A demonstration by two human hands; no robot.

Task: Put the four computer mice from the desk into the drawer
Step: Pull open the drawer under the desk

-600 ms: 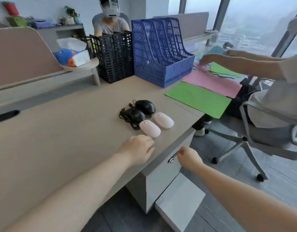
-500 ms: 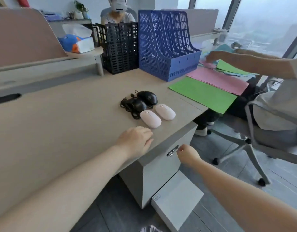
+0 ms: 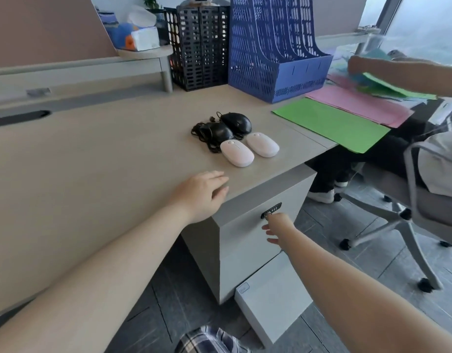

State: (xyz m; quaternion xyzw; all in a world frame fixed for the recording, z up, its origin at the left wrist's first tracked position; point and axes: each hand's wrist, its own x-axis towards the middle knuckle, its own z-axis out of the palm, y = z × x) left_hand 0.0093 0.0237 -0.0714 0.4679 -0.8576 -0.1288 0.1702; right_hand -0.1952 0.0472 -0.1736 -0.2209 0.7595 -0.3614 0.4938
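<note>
Four mice lie grouped on the beige desk (image 3: pixel 92 161) near its front right corner: two black wired mice (image 3: pixel 237 122) (image 3: pixel 218 131) behind, two white wireless mice (image 3: pixel 237 152) (image 3: pixel 263 145) in front. My left hand (image 3: pixel 203 193) rests palm down on the desk edge, a short way in front of the white mice, fingers loosely apart and holding nothing. Below the desktop is the closed grey drawer front (image 3: pixel 255 248). My right hand (image 3: pixel 277 225) reaches up to its lock (image 3: pixel 272 211), thumb and forefinger pinched on a small key there, the other fingers spread.
A blue file rack (image 3: pixel 275 47) and a black mesh rack (image 3: pixel 199 44) stand behind the mice. Green paper (image 3: pixel 332 123) and pink paper (image 3: pixel 360 105) lie to the right, where another person sits on a wheeled chair (image 3: pixel 408 215). A white box (image 3: pixel 273 296) lies on the floor under the drawer.
My right hand has risen from just below the lock up to it, its lower fingers now spread. My left hand's fingers have flattened out on the desk edge. The mice have not moved.
</note>
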